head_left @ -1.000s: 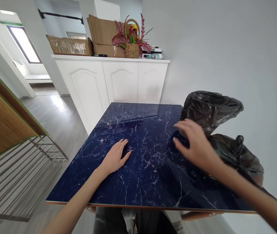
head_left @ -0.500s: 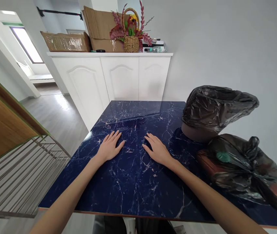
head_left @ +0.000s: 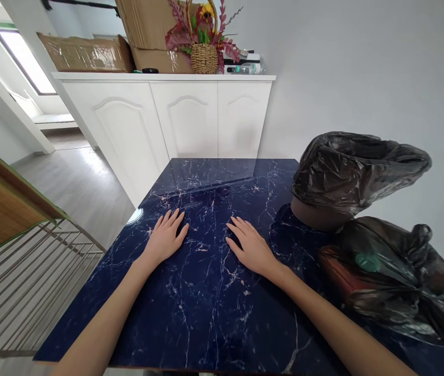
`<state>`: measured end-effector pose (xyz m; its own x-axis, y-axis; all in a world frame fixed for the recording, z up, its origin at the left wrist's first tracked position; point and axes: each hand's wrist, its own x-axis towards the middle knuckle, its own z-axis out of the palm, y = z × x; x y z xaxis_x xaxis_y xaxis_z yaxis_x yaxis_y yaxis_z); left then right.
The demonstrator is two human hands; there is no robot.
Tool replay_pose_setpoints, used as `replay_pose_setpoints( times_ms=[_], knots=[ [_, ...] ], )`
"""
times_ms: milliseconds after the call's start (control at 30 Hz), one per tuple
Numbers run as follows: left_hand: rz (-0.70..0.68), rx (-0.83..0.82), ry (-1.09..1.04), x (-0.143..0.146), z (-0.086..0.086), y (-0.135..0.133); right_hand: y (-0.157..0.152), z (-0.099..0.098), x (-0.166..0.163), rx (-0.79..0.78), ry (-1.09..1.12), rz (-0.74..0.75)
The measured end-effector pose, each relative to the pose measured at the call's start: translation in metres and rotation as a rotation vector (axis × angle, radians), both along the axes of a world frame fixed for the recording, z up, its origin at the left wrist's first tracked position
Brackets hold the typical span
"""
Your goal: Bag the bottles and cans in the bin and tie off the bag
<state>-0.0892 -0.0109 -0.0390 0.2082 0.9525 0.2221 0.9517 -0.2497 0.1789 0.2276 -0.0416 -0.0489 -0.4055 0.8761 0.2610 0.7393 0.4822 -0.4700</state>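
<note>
On a blue counter (head_left: 202, 308), left hand (head_left: 164, 240) and right hand (head_left: 253, 248) palm-down, fingers (head_left: 178, 219) loosely spread, empty, knotted black bag (head_left: 392, 282) at right

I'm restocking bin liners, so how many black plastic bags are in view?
2: an open bag over the bin on the blue table, and a knotted bag in front of it. Others could be hidden inside.

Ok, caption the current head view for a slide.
Left hand and right hand rest palm-down on a veined blue table, a bag-lined container and a knotted black bag at right.
</note>
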Motion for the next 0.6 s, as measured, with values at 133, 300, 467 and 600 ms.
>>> replay_pose_setpoints(
  times_ms=[133, 300, 467, 600],
  knots=[
    [-0.008, 0.014, -0.012, -0.0010, -0.0027, 0.0008, -0.0002, -0.0006, 0.0000, 0.012, -0.010, 0.005],
    [-0.017, 0.018, -0.018, -0.0014, -0.0034, -0.0023, -0.0007, -0.0014, -0.0002, 0.031, -0.008, 0.007],
    [-0.020, 0.009, -0.015, -0.0015, -0.0017, -0.0052, -0.0026, -0.0001, -0.0002, 0.033, -0.024, 0.008],
    [-0.023, 0.007, -0.008, -0.0022, -0.0015, -0.0054, -0.0040, 0.0018, 0.0002, 0.032, -0.033, 0.011]
  ],
)
